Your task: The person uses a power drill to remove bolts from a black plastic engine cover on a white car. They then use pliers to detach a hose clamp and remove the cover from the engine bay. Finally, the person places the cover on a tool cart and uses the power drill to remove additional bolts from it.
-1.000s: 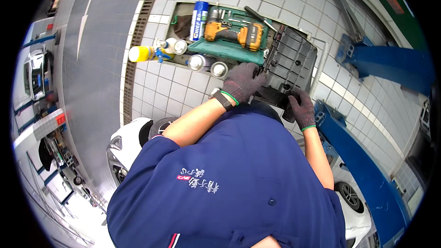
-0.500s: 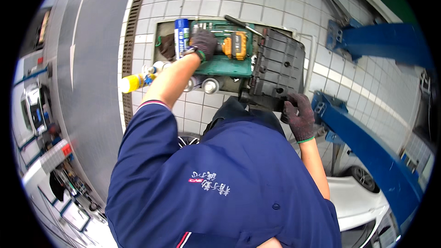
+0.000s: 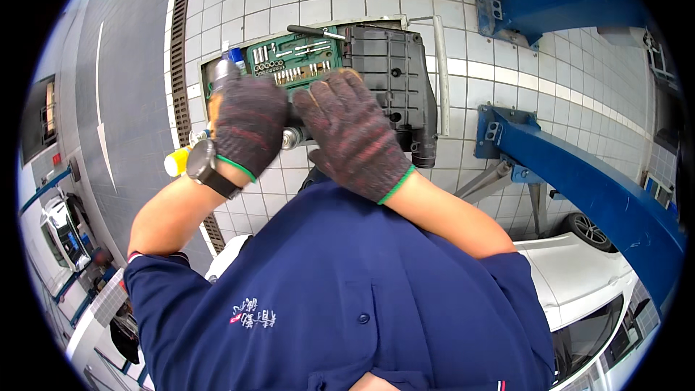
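My left hand (image 3: 251,124), in a dark knit glove with a green cuff, is closed round a cordless power driver. The driver's grey nose (image 3: 225,71) points away from me, and a strip of its yellow body shows beside the glove. My right hand (image 3: 351,134), gloved alike, hovers close by with its fingers stretched out; its palm side is hidden. Beyond both hands lies an open green socket set case (image 3: 289,54) with rows of sockets and bits. A black ribbed plastic cover (image 3: 394,72) lies to its right.
A black-handled ratchet (image 3: 311,31) lies across the case's far edge. A blue spray can (image 3: 237,59) and a yellow-bodied can (image 3: 176,162) are at the left, a silver-topped can (image 3: 290,137) between my hands. Blue lift arms (image 3: 579,152) reach in from the right; a white car (image 3: 586,275) stands behind.
The yellow driver has left the socket case and is now in my left hand. My right hand has come off the black cover and moved left, beside the other hand.
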`<state>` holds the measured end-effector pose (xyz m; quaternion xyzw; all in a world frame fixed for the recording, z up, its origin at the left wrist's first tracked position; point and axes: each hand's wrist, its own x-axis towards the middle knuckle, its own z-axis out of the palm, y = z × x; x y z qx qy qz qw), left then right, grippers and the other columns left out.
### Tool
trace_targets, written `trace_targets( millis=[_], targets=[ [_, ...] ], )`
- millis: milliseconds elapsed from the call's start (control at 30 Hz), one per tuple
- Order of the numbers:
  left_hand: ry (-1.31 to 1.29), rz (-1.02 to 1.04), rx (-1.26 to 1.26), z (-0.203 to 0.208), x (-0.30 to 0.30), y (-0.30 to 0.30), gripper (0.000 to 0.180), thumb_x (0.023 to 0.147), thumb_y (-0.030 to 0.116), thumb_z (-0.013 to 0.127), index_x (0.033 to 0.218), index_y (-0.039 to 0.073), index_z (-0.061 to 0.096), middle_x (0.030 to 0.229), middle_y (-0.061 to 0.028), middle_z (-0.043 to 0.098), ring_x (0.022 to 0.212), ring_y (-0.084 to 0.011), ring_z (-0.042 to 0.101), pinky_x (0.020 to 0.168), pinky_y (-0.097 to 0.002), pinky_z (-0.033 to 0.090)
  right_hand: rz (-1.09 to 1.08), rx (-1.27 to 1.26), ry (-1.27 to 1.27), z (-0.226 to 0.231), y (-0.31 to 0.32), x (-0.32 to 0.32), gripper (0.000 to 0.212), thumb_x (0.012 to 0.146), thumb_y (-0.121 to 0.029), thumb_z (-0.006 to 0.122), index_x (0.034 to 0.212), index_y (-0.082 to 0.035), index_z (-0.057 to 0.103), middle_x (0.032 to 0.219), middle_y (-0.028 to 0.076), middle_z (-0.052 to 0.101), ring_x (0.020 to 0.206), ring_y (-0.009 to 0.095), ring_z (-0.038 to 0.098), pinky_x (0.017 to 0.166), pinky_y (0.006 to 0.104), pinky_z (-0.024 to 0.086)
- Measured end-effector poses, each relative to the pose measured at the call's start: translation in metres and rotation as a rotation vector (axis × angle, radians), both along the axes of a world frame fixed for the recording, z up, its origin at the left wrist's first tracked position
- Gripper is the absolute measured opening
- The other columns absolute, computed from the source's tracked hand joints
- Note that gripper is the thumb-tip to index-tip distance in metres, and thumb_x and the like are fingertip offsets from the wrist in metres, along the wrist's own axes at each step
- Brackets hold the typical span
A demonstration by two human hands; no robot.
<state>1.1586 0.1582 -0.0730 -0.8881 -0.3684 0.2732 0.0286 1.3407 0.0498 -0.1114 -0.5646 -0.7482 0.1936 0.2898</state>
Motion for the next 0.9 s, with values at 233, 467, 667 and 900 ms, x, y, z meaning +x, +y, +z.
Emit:
trace_targets(
  millis=[233,467,667,900],
  targets=[
    [-0.298,-0.311,-0.051,0.057,0.106,-0.086,0.015,0.093,0.017,0.072,0.104,0.009,0.08,0.101,-0.0099,0.076,0.099,-0.0269,0.076,0.108,-0.0517,0.05,-0.083,-0.152,0.192,-0.015,-0.052,0.053,0.071,0.088,-0.026,0.085,0.15,-0.003,0.059,0.119,0.019,0.075,0.113,0.041,0.07,0.101,0.0535,0.054],
    [-1.354,-0.054,-0.508,0.039,0.093,-0.098,0.027,0.1,0.023,0.071,0.118,0.005,0.077,0.124,-0.0168,0.075,0.119,-0.036,0.072,0.109,-0.0504,0.056,-0.368,-0.415,0.379,-0.049,-0.184,0.168,0.043,0.092,-0.013,0.086,0.132,-0.005,0.073,0.123,0.013,0.079,0.118,0.031,0.076,0.103,0.0444,0.06],
    [-1.216,1.639,-2.046,-0.125,0.134,-0.135,0.049,0.112,0.046,0.066,0.142,0.008,0.063,0.134,-0.0105,0.071,0.123,-0.0322,0.07,0.111,-0.0493,0.055,-0.554,-0.809,0.869,-0.048,-0.21,0.164,0.044,0.092,-0.005,0.089,0.133,-0.004,0.072,0.123,0.008,0.08,0.114,0.021,0.077,0.104,0.0402,0.061],
    [-1.331,1.907,-2.123,-0.184,0.15,-0.168,0.03,0.108,0.036,0.075,0.123,0.011,0.067,0.114,-0.0061,0.07,0.111,-0.0241,0.071,0.105,-0.0483,0.059,-0.128,-0.766,0.066,-0.099,-0.212,0.154,0.047,0.091,-0.023,0.088,0.131,-0.004,0.071,0.12,0.018,0.077,0.112,0.04,0.076,0.096,0.0464,0.062]
  ],
)
